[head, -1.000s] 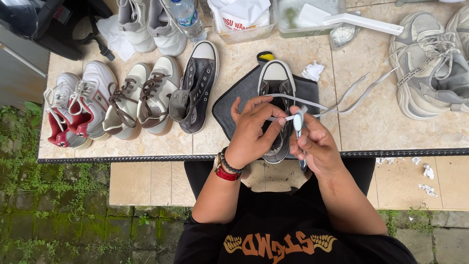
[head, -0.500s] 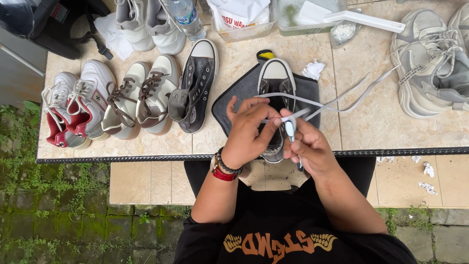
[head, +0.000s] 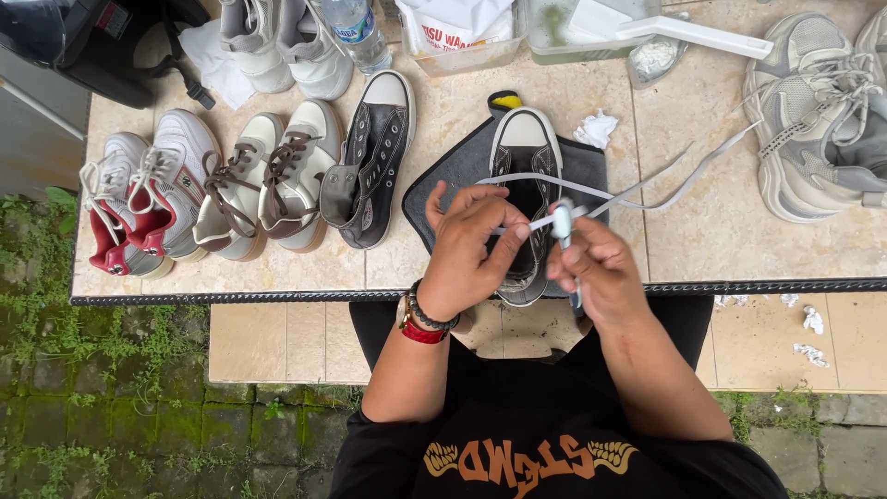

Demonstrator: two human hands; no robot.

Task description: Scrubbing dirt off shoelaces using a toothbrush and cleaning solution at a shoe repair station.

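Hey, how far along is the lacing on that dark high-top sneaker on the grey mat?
Done: one white lace already trails from the dark high-top sneaker across the tiled table. In hand: the left hand pinches a lace end while the right hand has a grip on a small whitish piece at it. Left: the matching dark sneaker shows no lace.

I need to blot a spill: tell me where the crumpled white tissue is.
The tissue lies on the table just right of the black sneaker's toe, beyond the right hand.
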